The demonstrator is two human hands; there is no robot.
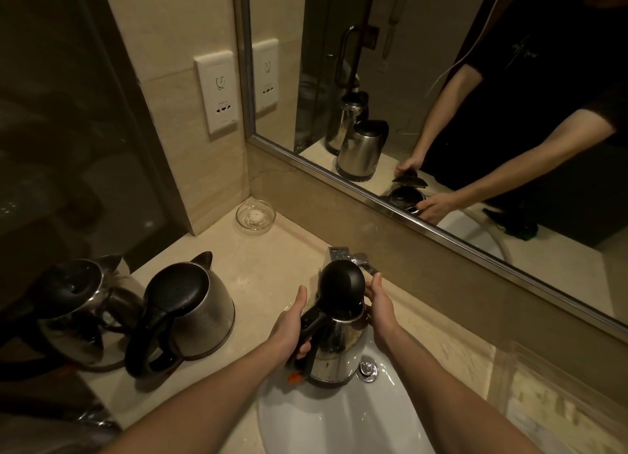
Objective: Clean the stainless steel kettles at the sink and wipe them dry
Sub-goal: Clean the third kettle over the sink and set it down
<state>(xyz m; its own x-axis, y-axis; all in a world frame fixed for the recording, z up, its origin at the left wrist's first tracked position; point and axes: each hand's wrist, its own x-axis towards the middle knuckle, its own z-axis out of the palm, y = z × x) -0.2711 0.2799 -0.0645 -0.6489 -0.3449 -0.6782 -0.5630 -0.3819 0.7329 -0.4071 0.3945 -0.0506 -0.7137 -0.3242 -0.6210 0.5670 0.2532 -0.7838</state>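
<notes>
Stainless steel kettle with a black handle [334, 348] is held upright over the white oval sink [339, 423], near the basin's back rim, with its round black lid [341, 283] flipped open. The left hand [289, 331] is wrapped round the handle. The right hand [382, 307] clasps the kettle's shoulder just under the rim, and the mirror shows its fingers curved round the far side. The chrome tap [339, 253] stands just behind the lid, and no water can be seen running.

This looks like the start of washing this kettle, opened and placed for rinsing. The next move probably calls for freeing the right hand to work the tap lever [365, 262] while the left hand carries the weight alone.

Two more lidded steel kettles [200, 310] [74, 304] wait near the left edge of the beige stone counter [265, 270].
</notes>
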